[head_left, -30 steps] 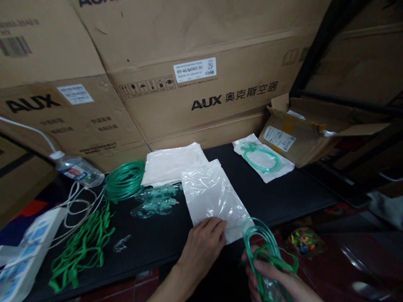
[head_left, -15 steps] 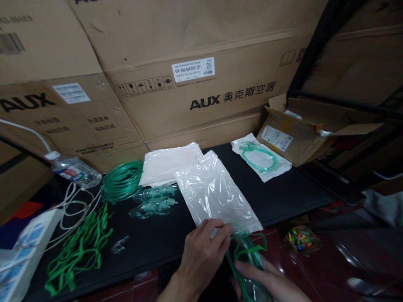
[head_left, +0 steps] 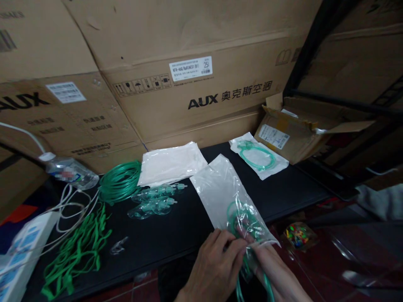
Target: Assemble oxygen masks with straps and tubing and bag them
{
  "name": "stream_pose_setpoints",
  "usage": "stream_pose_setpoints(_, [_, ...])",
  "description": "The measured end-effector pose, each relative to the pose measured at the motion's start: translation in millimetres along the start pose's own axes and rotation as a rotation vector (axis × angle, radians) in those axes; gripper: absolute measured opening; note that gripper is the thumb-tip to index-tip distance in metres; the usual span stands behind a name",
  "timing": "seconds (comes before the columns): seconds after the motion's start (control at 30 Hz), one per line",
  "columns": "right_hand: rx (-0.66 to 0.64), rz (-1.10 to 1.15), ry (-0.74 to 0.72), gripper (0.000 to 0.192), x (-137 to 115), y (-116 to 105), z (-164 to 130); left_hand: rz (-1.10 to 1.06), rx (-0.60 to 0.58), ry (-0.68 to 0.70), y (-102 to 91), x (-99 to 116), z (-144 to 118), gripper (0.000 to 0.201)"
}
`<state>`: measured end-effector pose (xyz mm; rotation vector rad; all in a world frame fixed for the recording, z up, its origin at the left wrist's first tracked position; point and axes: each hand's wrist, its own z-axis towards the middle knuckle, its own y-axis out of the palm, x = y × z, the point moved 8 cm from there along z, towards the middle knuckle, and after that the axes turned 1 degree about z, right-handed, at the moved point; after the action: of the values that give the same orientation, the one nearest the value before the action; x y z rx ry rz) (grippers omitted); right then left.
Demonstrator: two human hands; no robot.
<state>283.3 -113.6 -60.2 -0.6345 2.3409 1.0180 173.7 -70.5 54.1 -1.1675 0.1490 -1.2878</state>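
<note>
Over the table's front edge, my left hand [head_left: 217, 262] pinches the mouth of a clear-fronted white pouch [head_left: 217, 188]. My right hand [head_left: 272, 264] holds a bundle of green tubing with a clear plastic mask [head_left: 247, 220], its fingers reaching inside the pouch opening. Part of this bundle shows through the film, while loops of tubing [head_left: 267, 287] hang out below the hands. The right fingertips are partly covered by the film. Clear green-tinted masks [head_left: 155, 205] lie left of the pouch, near a flat stack of white pouches [head_left: 171, 163].
A green tubing coil [head_left: 119, 182], green elastic straps [head_left: 77, 251], a plastic bottle [head_left: 71, 172] and a white power strip [head_left: 27, 251] occupy the left side. A filled pouch [head_left: 260, 157] lies at the back right by an open carton [head_left: 283, 134]. Large cardboard boxes [head_left: 189, 37] stand behind the black table [head_left: 157, 239].
My right hand has pushed the mask and part of the tubing into the pouch. The pouch's mouth has shifted right and down, and my left hand has moved slightly right.
</note>
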Motion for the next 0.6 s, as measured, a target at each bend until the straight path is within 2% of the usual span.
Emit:
stream_pose_setpoints(0.13, [0.082,0.067,-0.037,0.042,-2,2,0,0.040,0.105,-0.156,5.9,-3,-2,0.020])
stream_pose_setpoints(0.37, [-0.002,0.279,-0.046,0.036,-12,38,-6,0.129,0.201,-0.270,1.8,-9,14,0.018])
stream_pose_setpoints(0.5, [-0.091,0.208,-0.035,0.043,-1,43,-12,0.131,0.233,-0.303,-6.0,-18,24,0.016])
stream_pose_setpoints(0.6, [-0.060,0.144,-0.083,0.054,8,39,-9,0.128,0.190,-0.281,-7.4,-21,27,0.016])
